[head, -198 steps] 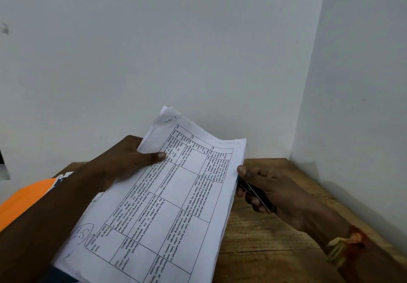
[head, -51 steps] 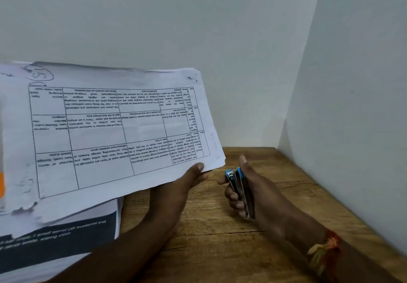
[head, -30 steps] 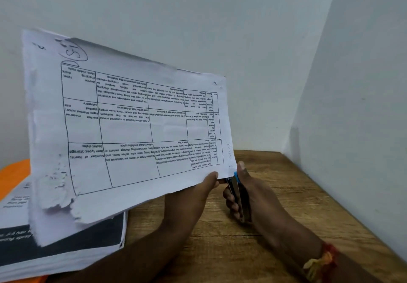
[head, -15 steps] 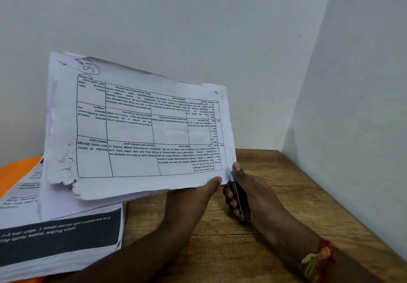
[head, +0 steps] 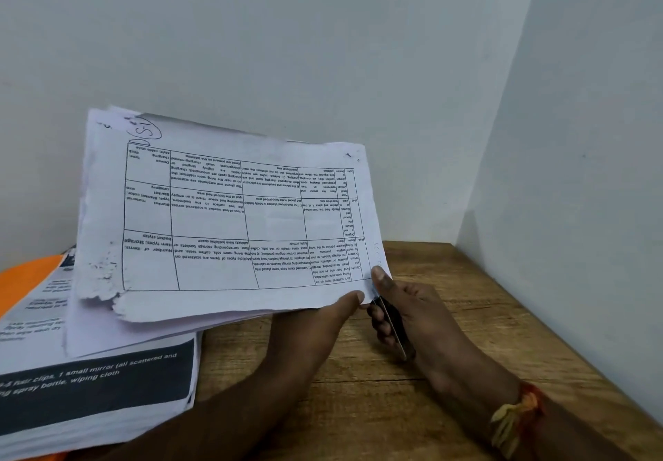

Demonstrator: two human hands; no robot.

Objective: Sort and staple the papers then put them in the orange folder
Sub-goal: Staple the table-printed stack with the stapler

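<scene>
The papers (head: 233, 216) are held up off the table (head: 484, 303), tilted, with a printed grid facing the camera upside down (a circled handwritten mark sits at their top left corner, and their lower left edge is ragged). The left hand (head: 315, 320) comes up from below the papers, its grip clamped on their lower edge near the right corner, thumb on the front sheet. At that same corner the right hand (head: 412, 310) has its grip closed round the stapler (head: 393, 324), fingers curled about the dark body and thumb on top, against the paper's edge. The stapler's head is hidden behind the corner, so I cannot tell whether it bites the sheets. A red and yellow band (head: 513, 417) is on that wrist. Below and left of the papers a thick stack (head: 97, 389) lies on the table, its top sheet bearing a dark strip with white lettering. The orange folder (head: 25, 281) lies under the stack, showing left of the papers.
</scene>
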